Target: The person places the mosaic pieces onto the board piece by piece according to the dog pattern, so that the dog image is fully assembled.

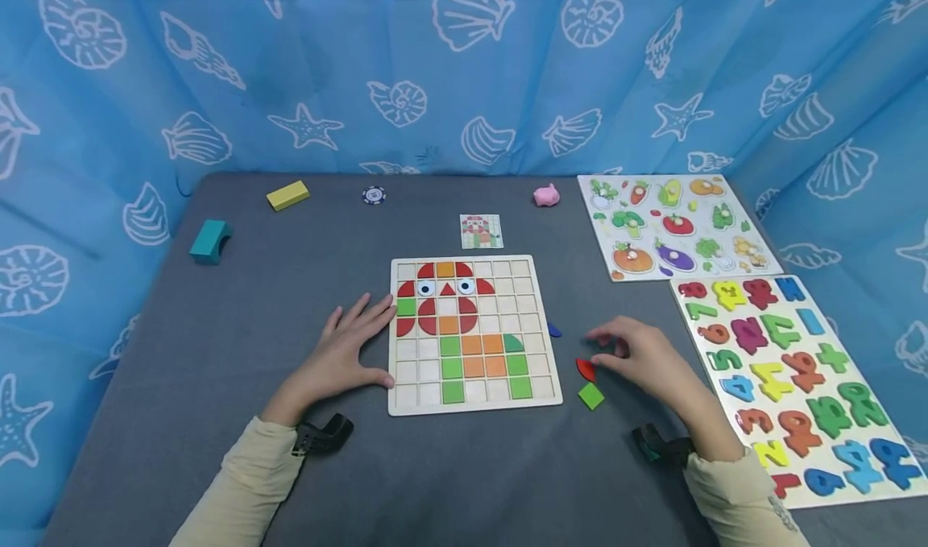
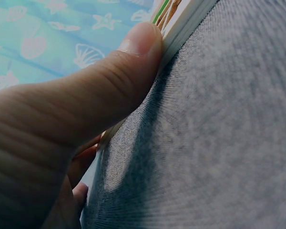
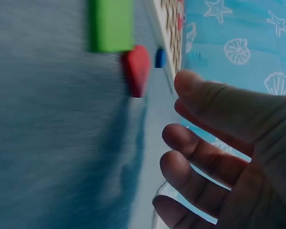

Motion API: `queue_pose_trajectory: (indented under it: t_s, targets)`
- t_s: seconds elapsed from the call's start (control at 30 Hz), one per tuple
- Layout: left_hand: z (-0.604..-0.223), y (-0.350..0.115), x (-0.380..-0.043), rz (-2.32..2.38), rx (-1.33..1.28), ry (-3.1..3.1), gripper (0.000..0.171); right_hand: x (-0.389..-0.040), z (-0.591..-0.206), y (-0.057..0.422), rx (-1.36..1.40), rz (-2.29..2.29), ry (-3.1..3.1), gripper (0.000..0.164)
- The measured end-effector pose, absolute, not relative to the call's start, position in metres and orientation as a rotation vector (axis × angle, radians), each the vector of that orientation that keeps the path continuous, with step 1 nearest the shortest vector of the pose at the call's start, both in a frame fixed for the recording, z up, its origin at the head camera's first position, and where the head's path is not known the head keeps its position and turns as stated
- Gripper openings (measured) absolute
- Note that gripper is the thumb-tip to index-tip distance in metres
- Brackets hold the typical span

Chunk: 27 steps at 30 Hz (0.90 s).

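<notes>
A square wooden grid board carries red, orange and green tiles and two eye tiles, forming an animal-like figure. My left hand touches the board's left edge with spread fingers; in the left wrist view its thumb lies against the rim. To the board's right, my right hand hovers with loosely bent fingers and nothing between them. Beside it on the cloth lie a red quarter-round tile and a green square tile. A blue tile sits close to the board's right edge.
Above the board lies a small pattern card. A vegetable puzzle and a number puzzle occupy the right side. Farther back are a pink pig figure, a poker chip, a yellow block and a teal block.
</notes>
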<state>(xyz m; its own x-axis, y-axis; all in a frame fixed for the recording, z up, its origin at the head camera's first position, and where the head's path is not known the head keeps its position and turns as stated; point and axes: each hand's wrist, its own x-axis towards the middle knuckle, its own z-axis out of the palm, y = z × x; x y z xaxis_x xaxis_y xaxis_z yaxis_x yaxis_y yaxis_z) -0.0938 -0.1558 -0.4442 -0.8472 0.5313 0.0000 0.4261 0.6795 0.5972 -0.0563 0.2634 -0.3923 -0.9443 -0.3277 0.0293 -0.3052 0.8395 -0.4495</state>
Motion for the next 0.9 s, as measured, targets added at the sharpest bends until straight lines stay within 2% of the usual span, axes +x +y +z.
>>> queue_pose_trajectory:
  t_s: [0.27, 0.5, 0.73, 0.9]
  targets:
    - [-0.443, -0.155, -0.093, 0.874, 0.747, 2.713, 0.104, -0.021, -0.402, 0.264, -0.435, -0.734, 2.927, 0.026]
    - [-0.445, -0.156, -0.094, 0.885, 0.737, 2.715, 0.104, -0.007, -0.404, 0.251, -0.309, -0.569, 2.971, 0.027]
    - [-0.448, -0.157, -0.094, 0.859, 0.741, 2.720, 0.104, -0.009, -0.402, 0.240, -0.295, -0.462, 2.969, 0.025]
    - [-0.448, -0.156, -0.094, 0.872, 0.744, 2.723, 0.104, -0.029, -0.393, 0.231, -0.410, -0.523, 2.984, 0.023]
